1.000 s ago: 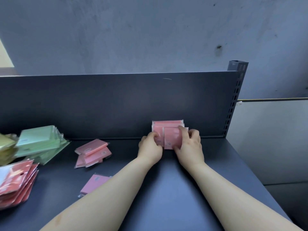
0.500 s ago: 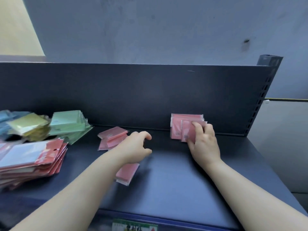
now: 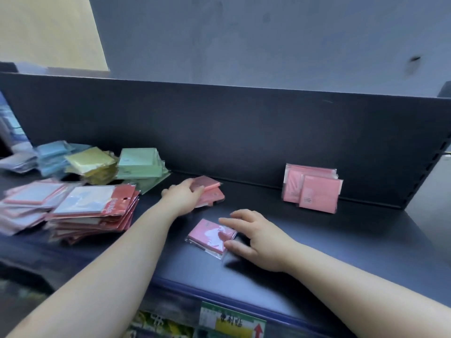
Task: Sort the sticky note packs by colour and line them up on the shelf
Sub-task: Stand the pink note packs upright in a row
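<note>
At 2 o'clock on dark metal shelf (image 3: 317, 240), pink wrapped packs (image 3: 312, 189) stand lined; left hand (image 3: 183, 197) grips pink pile (image 3: 211, 192) at 11, right hand (image 3: 258, 237) touches loose pink pack (image 3: 210, 234) with spread fingers (image 3: 231, 223); green, yellow, blue stacks (image 3: 139, 164) at 9 unplaced.

Both forearms are stretched forward. The left hand (image 3: 183, 197), farther out, is curled over a pink pack (image 3: 210, 185); the right hand (image 3: 260, 239) is held spread, fingers nearly straight.
</note>
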`<state>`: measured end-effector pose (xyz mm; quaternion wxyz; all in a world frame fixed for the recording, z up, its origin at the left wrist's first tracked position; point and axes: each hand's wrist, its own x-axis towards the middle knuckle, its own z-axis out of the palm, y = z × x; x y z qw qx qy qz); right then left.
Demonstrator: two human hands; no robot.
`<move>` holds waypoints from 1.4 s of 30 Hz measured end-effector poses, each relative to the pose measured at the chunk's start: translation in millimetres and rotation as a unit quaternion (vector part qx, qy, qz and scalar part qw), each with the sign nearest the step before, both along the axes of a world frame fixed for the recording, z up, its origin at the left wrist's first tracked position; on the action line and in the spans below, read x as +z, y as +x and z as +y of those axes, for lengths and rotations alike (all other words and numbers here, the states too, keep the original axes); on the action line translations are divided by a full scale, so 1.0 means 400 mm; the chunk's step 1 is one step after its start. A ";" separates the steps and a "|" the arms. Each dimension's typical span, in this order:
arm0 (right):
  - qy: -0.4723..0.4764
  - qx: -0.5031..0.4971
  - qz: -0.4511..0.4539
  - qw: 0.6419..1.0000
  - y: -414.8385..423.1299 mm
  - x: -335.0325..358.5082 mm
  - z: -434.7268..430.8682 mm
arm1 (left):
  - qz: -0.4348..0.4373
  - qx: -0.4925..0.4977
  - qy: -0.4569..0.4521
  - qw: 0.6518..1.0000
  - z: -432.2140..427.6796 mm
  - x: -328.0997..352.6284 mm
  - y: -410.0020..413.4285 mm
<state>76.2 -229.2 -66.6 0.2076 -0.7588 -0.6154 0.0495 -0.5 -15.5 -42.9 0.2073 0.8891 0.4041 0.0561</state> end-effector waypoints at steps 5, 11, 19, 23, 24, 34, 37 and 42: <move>-0.048 0.005 0.001 0.999 -0.047 0.022 0.015 | -0.063 -0.057 -0.080 0.993 -0.010 -0.010 -0.019; -0.146 -0.019 0.060 0.987 0.030 0.108 -0.072 | -0.137 -0.148 -0.198 0.959 -0.086 0.011 -0.001; 0.015 -0.307 0.102 0.946 0.117 0.087 -0.129 | -0.124 -0.180 -0.245 0.945 -0.193 0.013 0.066; 0.007 -0.291 0.160 0.943 0.120 0.068 -0.128 | -0.120 -0.166 -0.306 0.930 -0.237 0.014 0.098; 0.023 -0.281 0.188 0.941 0.119 0.067 -0.131 | -0.124 -0.156 -0.317 0.927 -0.241 0.010 0.104; 0.122 -0.218 0.385 0.888 0.122 0.053 -0.159 | -0.291 -0.113 -0.461 0.831 -0.271 -0.002 0.098; 0.129 -0.184 0.452 0.863 0.133 0.050 -0.163 | -0.333 -0.124 -0.489 0.797 -0.278 0.004 0.093; 0.193 -0.198 0.509 0.815 0.144 0.034 -0.164 | -0.356 -0.118 -0.549 0.747 -0.268 0.007 0.087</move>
